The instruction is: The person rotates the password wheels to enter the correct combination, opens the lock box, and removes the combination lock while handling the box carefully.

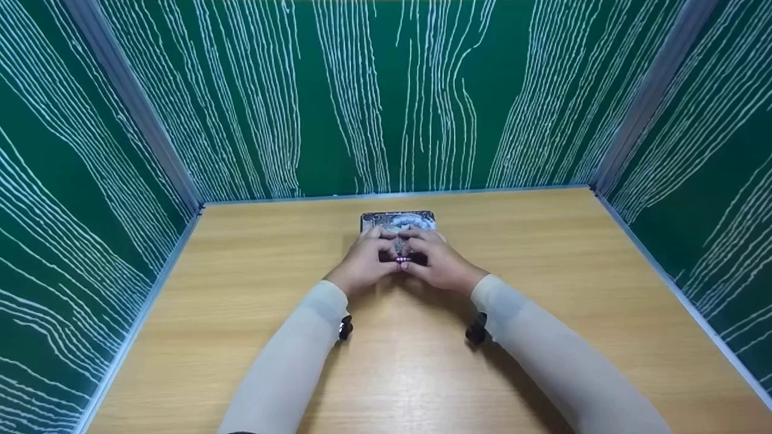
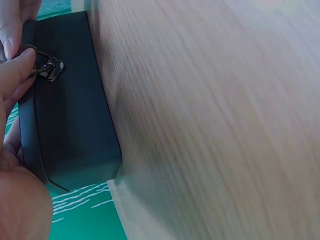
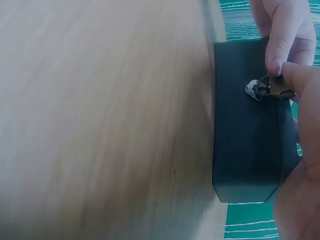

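Observation:
A dark box point(image 2: 75, 115) with a patterned top point(image 1: 416, 222) stands on the table, a metal clasp point(image 3: 260, 90) on its near side. My left hand point(image 1: 365, 259) and right hand point(image 1: 443, 259) meet at that side, fingers curled toward the lid and thumbs close together at the clasp. In the left wrist view my left hand point(image 2: 22, 200) has its thumb against the metal piece point(image 2: 47, 69). The right wrist view shows my right hand point(image 3: 302, 175) with its thumb on the same hardware. Parts of the clasp and several fingertips are hidden.
The box is near the back edge of the wooden table point(image 1: 398, 361). Green panels point(image 1: 410, 90) with white wavy lines rise behind and at both sides, joined by grey corner posts point(image 1: 136, 99). Dark devices point(image 1: 476, 328) are on both wrists.

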`<state>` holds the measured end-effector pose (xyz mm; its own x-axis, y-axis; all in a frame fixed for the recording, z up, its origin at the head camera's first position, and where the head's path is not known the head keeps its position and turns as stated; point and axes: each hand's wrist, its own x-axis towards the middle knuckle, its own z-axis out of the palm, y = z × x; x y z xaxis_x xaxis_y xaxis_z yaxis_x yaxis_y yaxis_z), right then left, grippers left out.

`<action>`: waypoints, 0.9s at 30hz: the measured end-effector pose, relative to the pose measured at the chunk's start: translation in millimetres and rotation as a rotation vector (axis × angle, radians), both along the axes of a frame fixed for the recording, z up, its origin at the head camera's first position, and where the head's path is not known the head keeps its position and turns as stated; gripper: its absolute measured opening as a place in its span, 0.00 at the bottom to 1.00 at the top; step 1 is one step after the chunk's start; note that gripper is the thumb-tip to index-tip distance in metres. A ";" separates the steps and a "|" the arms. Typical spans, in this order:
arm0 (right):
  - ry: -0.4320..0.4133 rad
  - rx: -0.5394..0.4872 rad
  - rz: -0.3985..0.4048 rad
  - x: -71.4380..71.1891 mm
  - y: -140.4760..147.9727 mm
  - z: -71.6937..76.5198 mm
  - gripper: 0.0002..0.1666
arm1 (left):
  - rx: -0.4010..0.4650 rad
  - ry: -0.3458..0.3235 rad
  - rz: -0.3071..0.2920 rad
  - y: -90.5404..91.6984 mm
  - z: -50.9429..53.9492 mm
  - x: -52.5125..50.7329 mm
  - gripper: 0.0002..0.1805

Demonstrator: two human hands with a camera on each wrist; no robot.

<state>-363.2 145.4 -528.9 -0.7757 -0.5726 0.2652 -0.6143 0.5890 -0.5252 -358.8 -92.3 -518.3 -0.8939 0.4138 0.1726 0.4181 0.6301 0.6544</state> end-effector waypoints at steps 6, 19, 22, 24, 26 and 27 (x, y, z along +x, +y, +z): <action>-0.006 0.009 -0.002 -1.4 -0.3 -0.3 0.20 | -0.010 -0.021 0.023 0.0 -0.5 -0.2 0.10; 0.044 0.008 0.027 -3.1 2.3 -1.1 0.16 | -0.006 0.034 -0.004 1.8 1.9 1.1 0.09; 0.022 0.012 0.016 -2.4 2.2 -0.1 0.17 | 0.001 0.027 0.003 1.2 0.4 0.9 0.09; 0.012 0.016 0.010 -1.3 2.1 0.8 0.18 | 0.004 0.025 0.006 0.7 -0.5 0.9 0.09; 0.004 0.018 0.006 0.0 2.3 1.5 0.18 | 0.003 0.024 0.009 0.7 -1.0 0.8 0.09; 0.001 0.017 0.004 0.4 2.6 1.6 0.19 | 0.001 0.022 0.009 0.9 -1.2 0.7 0.09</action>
